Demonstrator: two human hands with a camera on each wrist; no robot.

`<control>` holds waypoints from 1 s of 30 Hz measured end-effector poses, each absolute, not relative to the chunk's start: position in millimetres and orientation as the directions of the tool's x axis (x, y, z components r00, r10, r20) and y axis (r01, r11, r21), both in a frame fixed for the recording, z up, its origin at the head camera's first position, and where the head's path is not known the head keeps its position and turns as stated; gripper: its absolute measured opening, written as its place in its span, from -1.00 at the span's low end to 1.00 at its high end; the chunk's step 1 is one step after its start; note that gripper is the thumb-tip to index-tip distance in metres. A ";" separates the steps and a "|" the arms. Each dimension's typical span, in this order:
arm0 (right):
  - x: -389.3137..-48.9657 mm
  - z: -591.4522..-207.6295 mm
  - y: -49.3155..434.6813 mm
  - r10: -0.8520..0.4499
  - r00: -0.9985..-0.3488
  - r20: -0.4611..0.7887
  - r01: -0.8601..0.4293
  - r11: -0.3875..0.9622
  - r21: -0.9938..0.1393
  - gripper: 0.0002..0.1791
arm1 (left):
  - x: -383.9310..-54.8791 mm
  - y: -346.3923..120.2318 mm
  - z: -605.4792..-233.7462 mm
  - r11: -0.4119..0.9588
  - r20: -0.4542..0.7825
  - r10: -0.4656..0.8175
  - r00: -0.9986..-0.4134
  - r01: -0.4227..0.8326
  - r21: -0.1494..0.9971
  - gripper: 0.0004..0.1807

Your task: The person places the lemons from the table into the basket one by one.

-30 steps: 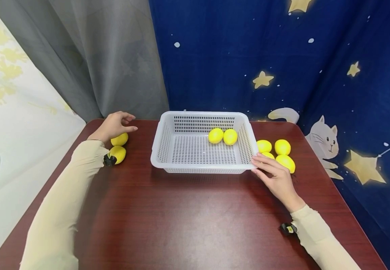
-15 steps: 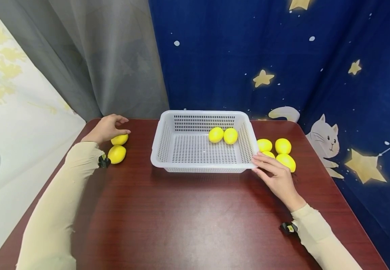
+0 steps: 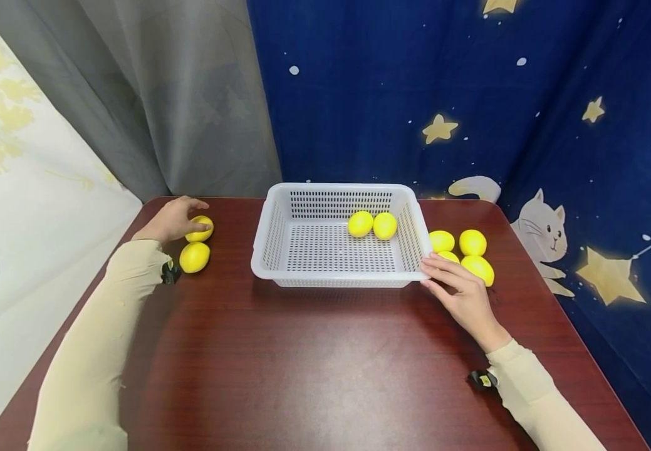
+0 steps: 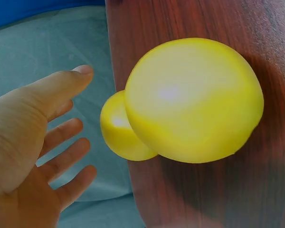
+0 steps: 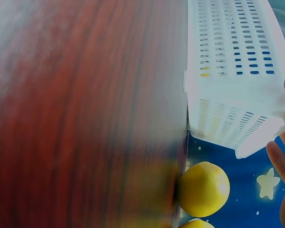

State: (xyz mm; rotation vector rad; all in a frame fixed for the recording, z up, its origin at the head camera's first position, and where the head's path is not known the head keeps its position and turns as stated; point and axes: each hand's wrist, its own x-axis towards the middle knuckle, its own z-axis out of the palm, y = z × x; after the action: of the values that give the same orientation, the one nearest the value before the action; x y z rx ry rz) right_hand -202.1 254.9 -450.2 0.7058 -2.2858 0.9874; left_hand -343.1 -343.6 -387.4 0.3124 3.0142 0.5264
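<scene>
In the head view, my left hand [image 3: 170,220] is at the far left beside a lemon [image 3: 201,229], its thumb and fingers apart around it. The left wrist view shows those fingers [image 4: 61,164] spread, with a gap to the small far lemon [image 4: 123,128]. A second lemon [image 3: 195,257] lies closer to me, near the wrist. My right hand [image 3: 463,297] holds the near right corner of a white plastic basket [image 3: 339,275], thumb and fingers at its rim. Two lemons [image 3: 361,224] sit side by side inside, toward the back right.
Several lemons [image 3: 473,243] lie right of the basket, one partly hidden by the right hand and rim. Everything stands on a dark red wooden table [image 3: 314,363]. Behind its far edge hang a grey curtain [image 3: 207,94] and a blue star-patterned curtain [image 3: 370,94].
My left hand has moved left and down toward the far left lemon, and its wrist has drawn off the near one. The right hand and basket have stayed in place.
</scene>
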 end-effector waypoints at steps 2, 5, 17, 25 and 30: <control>-202.1 -449.5 254.8 -0.245 -0.716 0.653 -0.644 0.593 -0.483 -0.41 | -343.0 -344.9 -388.7 0.926 -0.044 0.208 -0.977 0.183 0.330 -0.37; -202.1 -448.9 254.8 -0.245 -0.721 0.648 -0.640 0.594 -0.487 -0.42 | -342.4 -346.9 -391.1 0.931 -0.059 0.208 -0.976 0.179 0.319 -0.34; -201.7 -450.8 254.8 -0.239 -0.725 0.646 -0.635 0.595 -0.493 -0.41 | -343.5 -353.1 -401.6 0.938 -0.086 0.196 -0.977 0.161 0.307 -0.28; -201.2 -450.4 254.3 -0.238 -0.728 0.643 -0.631 0.600 -0.491 -0.43 | -342.8 -354.2 -404.8 0.944 -0.120 0.180 -0.976 0.137 0.301 -0.24; -201.0 -450.3 254.3 -0.240 -0.727 0.644 -0.631 0.604 -0.487 -0.44 | -342.1 -353.6 -406.0 0.945 -0.124 0.173 -0.977 0.129 0.299 -0.23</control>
State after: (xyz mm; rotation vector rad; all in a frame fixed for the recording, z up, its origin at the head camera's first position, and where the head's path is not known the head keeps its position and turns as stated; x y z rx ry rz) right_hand -201.0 254.3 -450.3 0.6870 -2.3053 0.9847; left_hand -342.1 -353.6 -406.0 0.2306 2.9507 0.4390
